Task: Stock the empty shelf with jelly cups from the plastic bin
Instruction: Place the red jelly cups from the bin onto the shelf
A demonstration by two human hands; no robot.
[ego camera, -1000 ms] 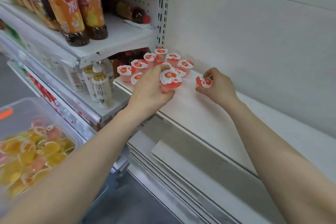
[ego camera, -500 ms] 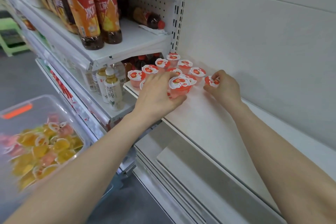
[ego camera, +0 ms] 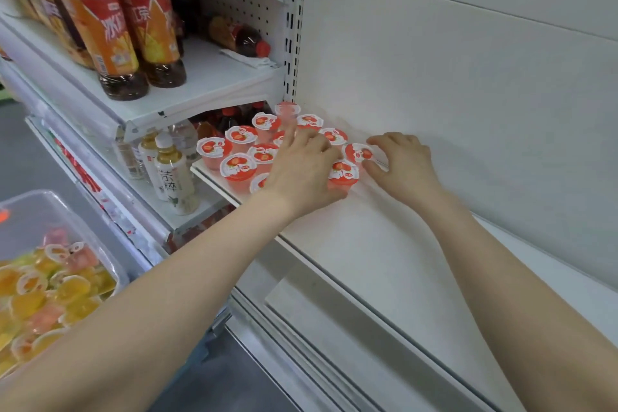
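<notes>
Left hand: the left hand (ego camera: 302, 170) lies palm down over the front of the group, its fingers and thumb curled round the near cup (ego camera: 342, 174), which stands on the board; I judge the grip is kept so the cup can be pressed close to its neighbours before it is let go
Right hand: the right hand (ego camera: 401, 167) pinches the far cup (ego camera: 359, 153) between thumb and curled fingers, just behind the near cup, probably to line it up with the back row
Jelly cups: the jelly cups (ego camera: 240, 135) with red fruit lids stand upright in tight rows, lids up so the print can be read
Shelf: the group takes only the left end of the shelf (ego camera: 384, 244), beside the slotted post (ego camera: 294, 43); starting from this corner seems chosen so the rows stay straight and no room is lost
Plastic bin: the plastic bin (ego camera: 20, 221) sits low on the left, well apart from the shelf, with many orange and pink cups inside, so the task looks far from finished
Neighbours: large tea bottles (ego camera: 110, 30) and small bottles (ego camera: 170, 177) fill the next bay
Risk: a push too hard may tip the light cups at the front edge
</notes>
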